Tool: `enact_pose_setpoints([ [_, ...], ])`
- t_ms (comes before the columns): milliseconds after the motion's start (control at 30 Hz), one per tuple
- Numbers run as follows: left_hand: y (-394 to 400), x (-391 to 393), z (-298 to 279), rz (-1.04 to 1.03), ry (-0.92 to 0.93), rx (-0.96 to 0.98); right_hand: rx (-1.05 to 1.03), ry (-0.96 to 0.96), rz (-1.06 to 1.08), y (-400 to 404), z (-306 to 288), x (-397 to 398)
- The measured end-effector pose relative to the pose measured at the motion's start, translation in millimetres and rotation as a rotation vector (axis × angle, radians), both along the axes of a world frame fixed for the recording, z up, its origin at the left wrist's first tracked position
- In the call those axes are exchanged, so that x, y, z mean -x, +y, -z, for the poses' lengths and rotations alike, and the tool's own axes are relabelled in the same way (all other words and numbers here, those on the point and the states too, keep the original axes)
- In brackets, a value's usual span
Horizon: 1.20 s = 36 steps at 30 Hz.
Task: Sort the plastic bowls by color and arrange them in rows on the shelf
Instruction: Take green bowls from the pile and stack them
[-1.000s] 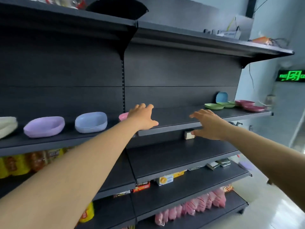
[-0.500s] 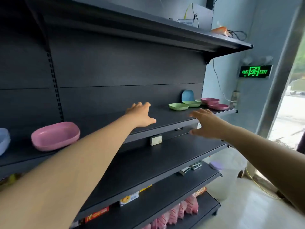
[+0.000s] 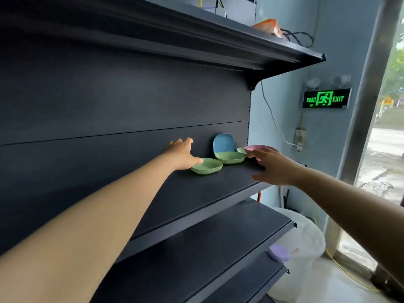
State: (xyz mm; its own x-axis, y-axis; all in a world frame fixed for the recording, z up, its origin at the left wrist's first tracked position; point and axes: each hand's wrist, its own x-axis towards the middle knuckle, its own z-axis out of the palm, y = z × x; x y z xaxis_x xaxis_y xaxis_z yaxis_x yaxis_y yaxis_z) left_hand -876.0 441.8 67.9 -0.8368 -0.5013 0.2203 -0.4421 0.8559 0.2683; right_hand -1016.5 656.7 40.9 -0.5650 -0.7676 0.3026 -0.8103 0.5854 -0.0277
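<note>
Shelving: dark metal shelf unit point(image 3: 122, 95) fills most of the view, with an upper shelf point(image 3: 240, 47) overhead and lower shelves stepping down towards the floor.
Middle shelf: the shelf point(image 3: 218, 193) at arm height carries the bowls, all gathered near its right end, close to the back panel.
Left arm: stretched out over the shelf; the left hand point(image 3: 182, 154) has its fingers spread and fairly straight, the thumb touching or just beside the rim of the nearest green bowl point(image 3: 207, 165). It grips nothing.
Right arm: reaching in from the right; the right hand point(image 3: 273, 166) is flat with fingers extended, fingertips at the pink bowl point(image 3: 254, 148). Whether they touch it, I cannot tell. It holds nothing.
Green bowls: the nearest sits furthest left; a second green bowl point(image 3: 230, 157) lies just beside it towards the right end; a sliver of a third green bowl point(image 3: 241, 150) shows behind, beside the pink one.
Blue bowl: a blue bowl point(image 3: 223, 143) stands on edge, leaning against the back panel behind the second green bowl.
Pink bowl: at the right end of the shelf, partly hidden by the right hand.
Exit sign: a lit green exit sign point(image 3: 325, 98) hangs on the wall to the right of the unit.
Purple bowl: a purple bowl point(image 3: 278, 253) sits at the right end of a lower shelf.
</note>
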Motion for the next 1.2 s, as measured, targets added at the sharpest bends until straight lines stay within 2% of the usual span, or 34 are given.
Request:
enact_pose_setpoints([
  [200,-26,98,20,-0.078,-0.025,-0.054,0.029,0.008,-0.011,-22,-1,119],
  [367,-57,174,41,-0.185,-0.088,-0.288,0.039,-0.079,-0.046,-43,-5,232],
  [533,-85,228,59,-0.333,-0.131,-0.440,0.007,-0.189,-0.072,-60,3,330],
  [667,-93,250,77,-0.463,-0.207,-0.435,-0.001,-0.245,-0.028,-73,12,393],
  [800,-100,258,93,-0.580,-0.209,-0.467,-0.007,-0.328,0.109,-78,23,442],
  [900,-99,264,106,-0.670,-0.122,-0.522,0.011,-0.433,0.167,-84,40,467],
  [1033,-98,275,115,-0.795,0.019,-0.504,0.154,-0.707,0.157,-94,61,494],
  [1200,-94,288,122,-0.895,-0.038,-0.435,0.102,-0.787,0.082,-98,66,501],
])
